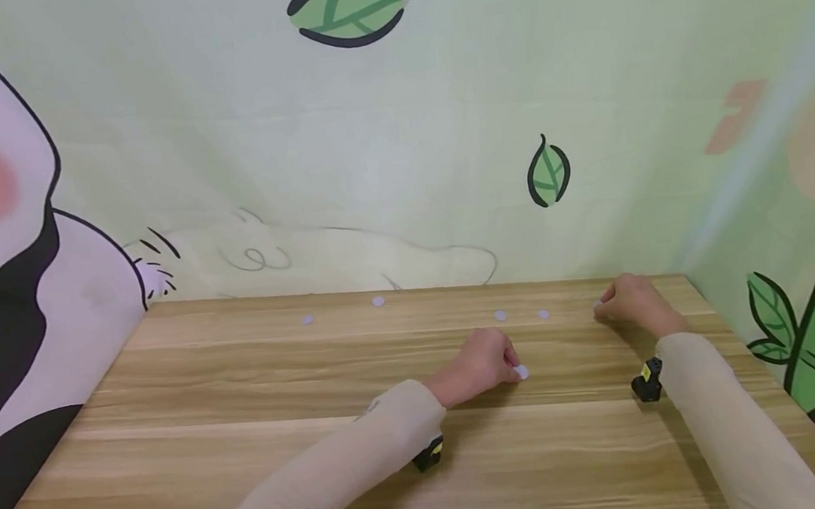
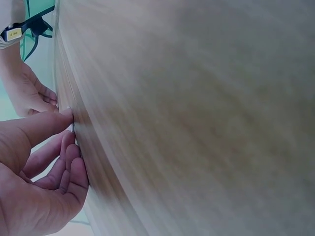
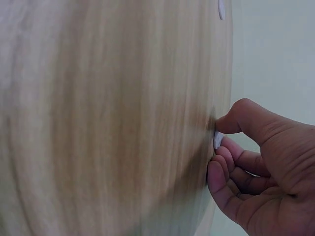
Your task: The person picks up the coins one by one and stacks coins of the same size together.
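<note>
My left hand [image 1: 482, 360] is low over the middle of the wooden table, pinching a small round white disc [image 1: 521, 372] by thumb and fingers. In the left wrist view, only a thin pale edge of that disc shows between the fingertips. Farther back and to the right, my right hand [image 1: 634, 302] pinches another small white disc [image 3: 217, 139] close against the tabletop. The remaining fingers of the right hand are curled in beneath it, near the wood.
Several similar discs lie flat along the table's back part, among them one disc [image 1: 378, 301] by the rear edge and another disc [image 1: 543, 314] left of my right hand. A cloth backdrop [image 1: 400, 152] with printed leaves rises right behind the wooden table [image 1: 202, 458].
</note>
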